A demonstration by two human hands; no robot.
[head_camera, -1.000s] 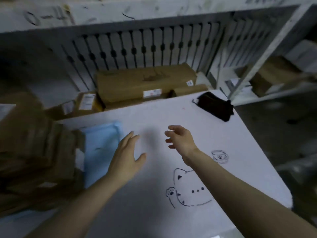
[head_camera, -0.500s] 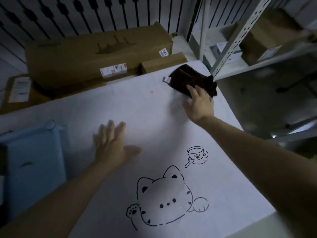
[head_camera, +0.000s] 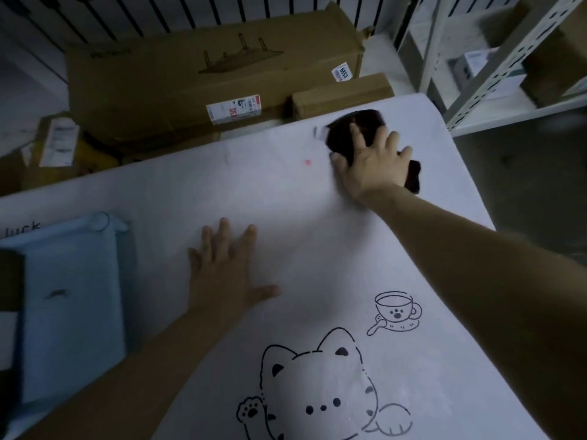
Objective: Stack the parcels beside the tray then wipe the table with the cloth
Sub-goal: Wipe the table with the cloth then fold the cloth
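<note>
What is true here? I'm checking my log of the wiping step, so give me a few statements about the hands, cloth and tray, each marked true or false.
1. The right hand lies on the dark cloth near the table's far right corner. True.
2. The left hand grips the blue tray. False: it rests flat, fingers spread, on the table, apart from the blue tray.
3. The dark cloth covers the cat drawing. False: the cat drawing lies bare at the near edge, well away from the dark cloth.
4. Cardboard boxes stand beyond the table's far edge. True.
</note>
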